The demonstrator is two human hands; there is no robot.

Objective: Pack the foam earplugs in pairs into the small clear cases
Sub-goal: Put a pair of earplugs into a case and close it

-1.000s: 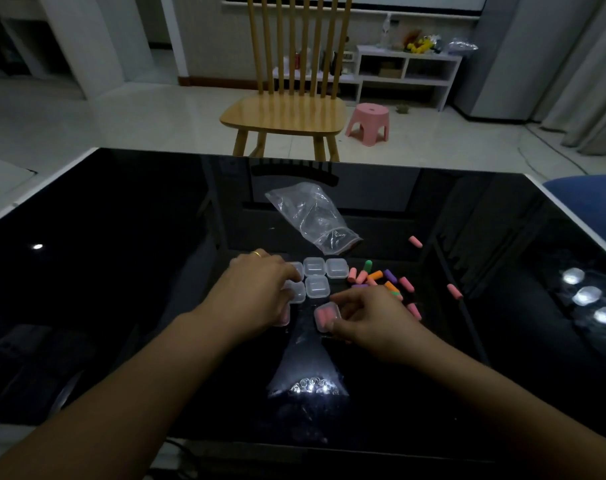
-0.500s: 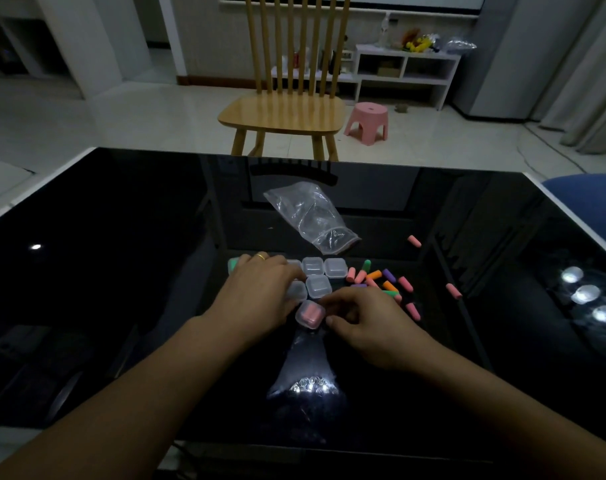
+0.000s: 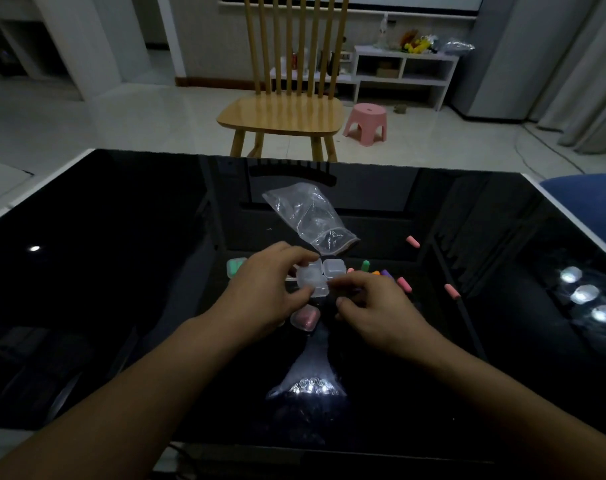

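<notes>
Between both hands: one empty clear case (image 3: 310,280)

Left hand (image 3: 263,292) pinches it just above the table (image 3: 121,271); right hand (image 3: 371,306), fingers curled at its right edge, sits nearer the loose earplugs (image 3: 403,284), probably grabbing those next.

My feed is dim and a little grainy; the glossy black table (image 3: 121,271) swallows most of the light while the pale floor beyond its far edge looks brighter. Lamp glare shows as white spots near the table's right edge and close to its near edge. Wide-angle distortion bends the table's side rims outward.
</notes>
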